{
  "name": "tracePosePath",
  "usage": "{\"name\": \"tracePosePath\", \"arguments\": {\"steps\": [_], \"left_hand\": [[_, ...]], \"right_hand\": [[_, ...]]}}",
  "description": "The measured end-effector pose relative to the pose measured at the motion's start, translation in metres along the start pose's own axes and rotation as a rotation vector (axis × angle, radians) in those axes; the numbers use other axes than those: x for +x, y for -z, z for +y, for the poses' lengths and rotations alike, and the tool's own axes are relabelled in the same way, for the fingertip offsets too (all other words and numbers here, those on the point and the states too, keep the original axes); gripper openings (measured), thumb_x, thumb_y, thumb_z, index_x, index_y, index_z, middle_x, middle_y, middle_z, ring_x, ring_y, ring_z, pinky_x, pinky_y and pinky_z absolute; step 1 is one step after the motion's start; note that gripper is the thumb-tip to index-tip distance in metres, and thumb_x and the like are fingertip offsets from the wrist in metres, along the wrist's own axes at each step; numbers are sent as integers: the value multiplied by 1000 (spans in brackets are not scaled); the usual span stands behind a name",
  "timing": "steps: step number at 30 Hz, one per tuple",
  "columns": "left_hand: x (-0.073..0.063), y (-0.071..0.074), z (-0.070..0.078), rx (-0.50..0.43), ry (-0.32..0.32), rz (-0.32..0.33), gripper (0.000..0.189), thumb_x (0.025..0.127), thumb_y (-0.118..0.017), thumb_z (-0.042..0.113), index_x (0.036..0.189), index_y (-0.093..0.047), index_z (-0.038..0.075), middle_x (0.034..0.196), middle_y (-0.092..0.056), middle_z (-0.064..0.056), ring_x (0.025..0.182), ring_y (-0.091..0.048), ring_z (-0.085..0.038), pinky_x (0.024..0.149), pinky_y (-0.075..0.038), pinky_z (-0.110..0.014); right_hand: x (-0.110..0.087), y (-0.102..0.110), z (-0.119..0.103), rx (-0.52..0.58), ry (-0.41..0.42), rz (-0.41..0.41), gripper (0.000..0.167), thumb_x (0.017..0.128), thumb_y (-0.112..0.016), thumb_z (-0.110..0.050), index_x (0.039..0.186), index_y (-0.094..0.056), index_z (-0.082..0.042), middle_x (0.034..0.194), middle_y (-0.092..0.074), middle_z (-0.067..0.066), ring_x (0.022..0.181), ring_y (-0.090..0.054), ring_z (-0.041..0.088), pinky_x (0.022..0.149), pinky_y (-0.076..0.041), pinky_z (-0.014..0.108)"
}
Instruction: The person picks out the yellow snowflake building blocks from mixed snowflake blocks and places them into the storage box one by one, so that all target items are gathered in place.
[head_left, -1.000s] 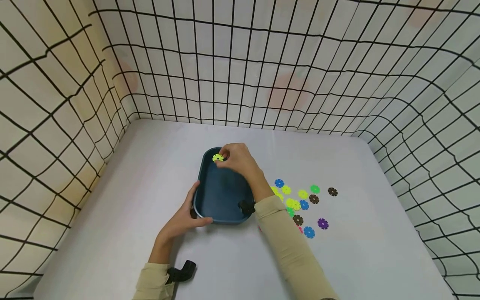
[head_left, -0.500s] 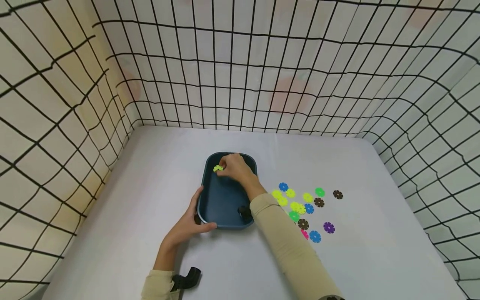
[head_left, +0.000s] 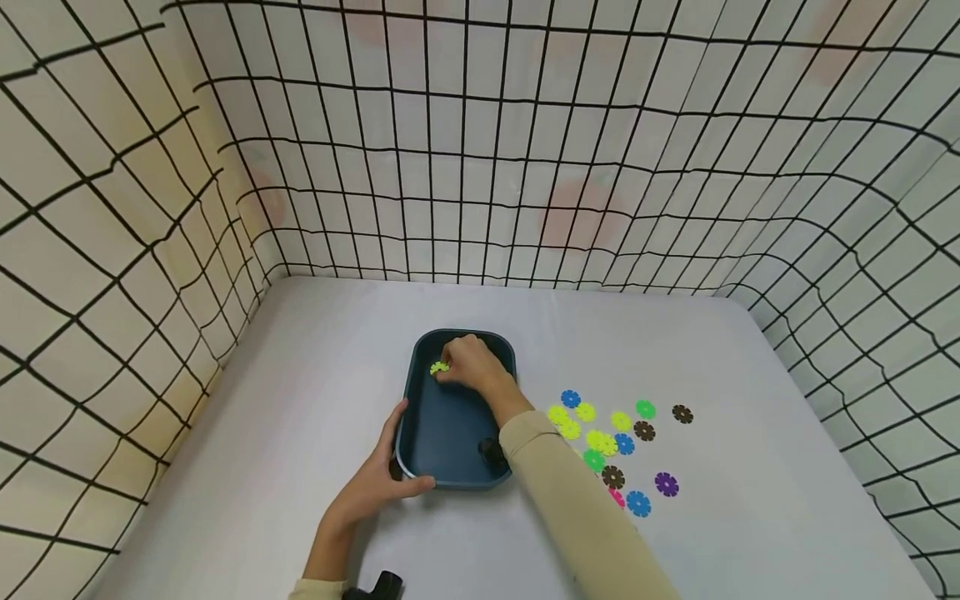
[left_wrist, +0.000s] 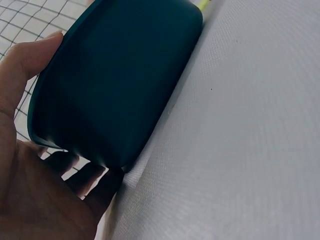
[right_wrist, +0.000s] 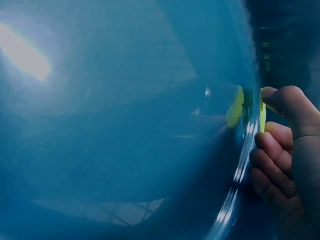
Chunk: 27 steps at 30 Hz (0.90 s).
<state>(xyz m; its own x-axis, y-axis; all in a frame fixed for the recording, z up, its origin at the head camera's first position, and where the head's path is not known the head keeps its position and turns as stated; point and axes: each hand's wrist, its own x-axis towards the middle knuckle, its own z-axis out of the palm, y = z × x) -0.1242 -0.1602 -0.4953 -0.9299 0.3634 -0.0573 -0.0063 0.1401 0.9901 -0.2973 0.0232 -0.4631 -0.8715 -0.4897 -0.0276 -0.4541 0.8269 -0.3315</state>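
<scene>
The disc [head_left: 439, 367] was bright lemon yellow, thin and flat, its rim cut into small petal-like notches; seen edge-on from my right wrist it was a mere sliver, mirrored in the glossy blue tray [head_left: 442, 437]. It was inside the tray, near the far left corner; I couldn't tell whether it touched the wall. My right hand [head_left: 474, 365] pinched it between thumb and forefinger, the other fingers curled in, the forearm slanting over the tray's right rim. My left hand [head_left: 375, 482] gripped the near left corner, thumb on the rim, fingers spread along the outer wall.
</scene>
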Motion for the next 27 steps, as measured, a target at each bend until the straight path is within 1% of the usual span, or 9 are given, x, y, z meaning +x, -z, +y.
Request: {"name": "tracePosePath", "arguments": {"steps": [5, 8, 9, 11, 15, 16, 21, 23, 27], "left_hand": [[-4, -1, -2, 5, 8, 12, 113, 80, -79, 18, 155, 3, 37, 164, 6, -11, 149, -9, -39, 113, -20, -59], [-7, -1, -2, 13, 14, 3, 113, 81, -78, 18, 155, 4, 38, 164, 7, -11, 149, -11, -40, 112, -23, -58], [-8, 0, -2, 15, 14, -1, 113, 81, -78, 18, 155, 4, 38, 164, 7, -11, 149, -11, -40, 112, -23, -58], [-9, 1, -1, 18, 10, -6, 113, 81, -78, 18, 155, 5, 37, 164, 7, -12, 149, -11, -40, 112, -24, -59], [-5, 4, 3, 34, -10, -14, 113, 81, -78, 19, 155, 5, 36, 164, 7, -10, 149, -8, -39, 113, -20, -61], [-4, 5, 3, 39, -11, -15, 113, 81, -78, 19, 155, 5, 36, 164, 7, -10, 150, -7, -39, 113, -20, -61], [0, 5, 3, 37, -14, -15, 112, 81, -78, 19, 155, 4, 37, 164, 8, -9, 150, -7, -39, 113, -18, -61], [1, 4, 2, 36, -15, -14, 112, 81, -78, 19, 155, 4, 37, 164, 9, -10, 149, -6, -39, 113, -19, -61], [1, 0, -1, 47, -18, -8, 113, 80, -78, 19, 156, 4, 35, 164, 10, -12, 149, -4, -42, 113, -18, -64]], "right_hand": [[-4, -3, -3, 15, 7, 17, 32, 84, -76, -35, 101, -75, -8, 89, -72, 2, 74, -62, 12, 71, -53, 26], [-7, -4, -5, 30, 5, 10, 34, 84, -76, -35, 103, -75, -8, 94, -73, 4, 80, -65, 14, 75, -54, 28], [-8, -4, -5, 36, 4, 11, 34, 84, -76, -36, 103, -75, -8, 93, -73, 3, 79, -65, 14, 74, -54, 28], [-8, -4, -7, 52, -2, 18, 35, 83, -77, -36, 105, -74, -8, 95, -73, 3, 84, -66, 15, 78, -55, 29], [-5, 1, -8, 84, 3, 56, 36, 82, -77, -36, 105, -73, -9, 96, -73, 2, 87, -67, 15, 81, -54, 30], [-4, 2, -9, 96, 3, 61, 36, 82, -78, -35, 106, -73, -9, 97, -74, 2, 90, -67, 15, 83, -54, 31], [-6, 8, -10, 150, 5, 86, 36, 81, -79, -34, 105, -73, -9, 98, -74, 2, 90, -67, 15, 83, -54, 31], [-7, 11, -9, 166, 4, 85, 36, 81, -79, -34, 106, -72, -9, 99, -74, 2, 92, -67, 15, 84, -54, 31], [-12, 16, -10, 169, 13, 53, 40, 83, -77, -36, 111, -70, -10, 104, -73, 2, 96, -67, 14, 87, -53, 30]]}}
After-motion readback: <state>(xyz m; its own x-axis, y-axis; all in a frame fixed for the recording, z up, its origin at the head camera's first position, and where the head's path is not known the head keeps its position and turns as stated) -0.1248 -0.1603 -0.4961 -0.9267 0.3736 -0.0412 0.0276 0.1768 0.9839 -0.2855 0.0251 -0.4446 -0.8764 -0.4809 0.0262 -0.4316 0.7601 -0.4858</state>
